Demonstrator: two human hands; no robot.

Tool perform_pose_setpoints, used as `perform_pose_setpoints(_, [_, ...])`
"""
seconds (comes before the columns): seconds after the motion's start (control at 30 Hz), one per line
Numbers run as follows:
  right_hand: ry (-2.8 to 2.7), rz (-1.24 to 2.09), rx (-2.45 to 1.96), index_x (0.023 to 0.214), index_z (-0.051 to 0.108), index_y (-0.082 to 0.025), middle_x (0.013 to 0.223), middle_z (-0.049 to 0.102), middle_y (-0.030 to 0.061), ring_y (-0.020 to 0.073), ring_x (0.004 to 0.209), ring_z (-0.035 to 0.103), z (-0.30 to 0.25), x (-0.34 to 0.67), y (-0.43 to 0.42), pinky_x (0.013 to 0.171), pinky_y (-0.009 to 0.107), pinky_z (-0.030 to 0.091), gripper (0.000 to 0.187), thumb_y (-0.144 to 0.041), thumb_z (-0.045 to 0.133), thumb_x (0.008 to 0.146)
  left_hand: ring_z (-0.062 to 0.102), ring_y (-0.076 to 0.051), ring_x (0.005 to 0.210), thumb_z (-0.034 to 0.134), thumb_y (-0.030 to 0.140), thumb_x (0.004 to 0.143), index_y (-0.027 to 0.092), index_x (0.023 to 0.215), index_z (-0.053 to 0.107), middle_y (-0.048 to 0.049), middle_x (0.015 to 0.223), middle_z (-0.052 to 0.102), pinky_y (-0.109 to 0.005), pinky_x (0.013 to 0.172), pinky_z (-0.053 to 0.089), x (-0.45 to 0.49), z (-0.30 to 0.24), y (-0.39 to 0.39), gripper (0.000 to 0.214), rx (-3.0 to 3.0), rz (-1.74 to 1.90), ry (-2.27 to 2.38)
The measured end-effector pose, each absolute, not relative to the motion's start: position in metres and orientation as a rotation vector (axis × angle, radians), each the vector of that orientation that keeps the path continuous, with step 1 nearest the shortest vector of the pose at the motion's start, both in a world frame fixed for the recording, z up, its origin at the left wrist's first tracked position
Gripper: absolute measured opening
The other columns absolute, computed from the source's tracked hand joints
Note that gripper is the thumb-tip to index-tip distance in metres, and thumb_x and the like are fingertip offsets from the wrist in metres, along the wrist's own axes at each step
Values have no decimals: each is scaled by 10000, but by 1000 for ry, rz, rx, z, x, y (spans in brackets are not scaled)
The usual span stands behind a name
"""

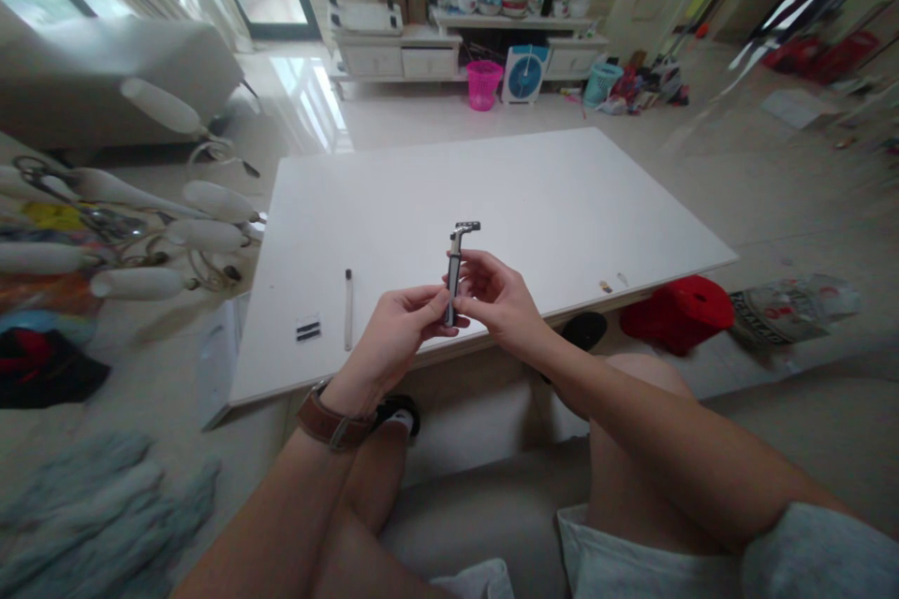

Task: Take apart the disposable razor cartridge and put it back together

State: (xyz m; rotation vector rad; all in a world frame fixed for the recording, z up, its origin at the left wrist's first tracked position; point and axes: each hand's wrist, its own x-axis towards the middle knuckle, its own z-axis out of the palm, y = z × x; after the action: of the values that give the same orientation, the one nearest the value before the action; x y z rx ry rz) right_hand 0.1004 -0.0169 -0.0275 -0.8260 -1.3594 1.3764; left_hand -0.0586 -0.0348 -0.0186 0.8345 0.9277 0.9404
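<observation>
Above the near edge of the white table [449,178] I hold a razor [453,276] upright, its head at the top pointing right. My left hand [407,323] pinches the lower handle from the left. From the right, the fingers of my right hand [498,295] close around the same handle. A thin toothbrush-like stick [348,314] with a dark tip lies on the table to the left of my hands. Beside it is a small clear pack [307,328] holding dark strips, perhaps blade cartridges.
Small scraps [605,286] lie at the table's right front edge. Under that edge is a red stool-like object [678,314], with a printed bag [793,309] beyond. A lamp with several white shades [169,234] stands left. Further back are a pink basket [484,86] and a fan [525,73].
</observation>
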Motion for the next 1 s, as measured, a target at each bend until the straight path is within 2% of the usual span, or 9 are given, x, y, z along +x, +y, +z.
perform_pose_setpoints(0.23, [-1336,1361,-842,1142,593,-209,945,664,34,141,773,600,-29,100,-16,694,285,530,478,-257,796,712,682,-146,730,823,433,730,127,909,792,-100,909,752,-231,652,532,-59,-17,-34,355,840,923,923])
perform_pose_setpoints(0.5, [-1308,1356,-847,1122,616,-206,947,682,33,156,828,642,-31,101,-15,769,310,551,454,-190,785,701,677,-143,729,816,412,745,123,912,794,-96,885,746,-229,659,534,-60,-18,-34,335,849,917,921])
perform_pose_setpoints(0.73, [-1290,1366,-836,1113,630,-202,938,696,34,157,821,652,-30,101,-15,759,309,555,445,-169,777,695,679,-148,739,809,411,752,122,914,793,-97,895,743,-233,664,537,-60,-18,-34,332,859,909,918])
perform_pose_setpoints(1.0, [-1295,1353,-853,1111,631,-205,924,692,35,157,808,656,-30,101,-15,702,296,558,419,-235,783,722,677,-154,746,813,417,746,128,913,796,-102,902,743,-245,667,539,-60,-19,-34,334,866,910,915])
